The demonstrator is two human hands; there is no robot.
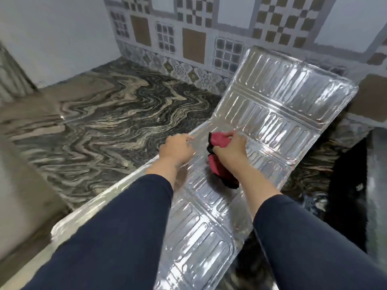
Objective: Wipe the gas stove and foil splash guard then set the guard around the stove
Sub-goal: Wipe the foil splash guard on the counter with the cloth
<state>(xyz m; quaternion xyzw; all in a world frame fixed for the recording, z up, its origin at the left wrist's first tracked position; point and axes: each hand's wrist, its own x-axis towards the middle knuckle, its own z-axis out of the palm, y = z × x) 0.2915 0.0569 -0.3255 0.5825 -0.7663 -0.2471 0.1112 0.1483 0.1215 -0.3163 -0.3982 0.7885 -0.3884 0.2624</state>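
Dark sleeves fill the near edge, both forearms reaching out over the foil guard (272, 105), which lies unfolded on the counter (109, 114), running from the near left to the far right. Its far panel tilts up toward the tiled wall (188, 28); the near panels rest roughly flat.

Judging by this, the work is in the guard-wiping stage. The guard is not yet standing around anything, and the stove cannot be made out clearly: a dark, blurred mass at the right edge may be it, but that is uncertain, so whether it has been wiped cannot be told. Setting the guard up is still to come.

The right hand (230, 148) is closed around a bunched red cloth (218, 141), fingers curled over the top, with the rest of the cloth trailing from under the wrist onto the foil. The cloth touches the guard near its middle fold. The left hand (178, 149) sits just beside it, on the guard's left edge, fingers bent and pressing or pinching the rim; which of the two cannot be told.
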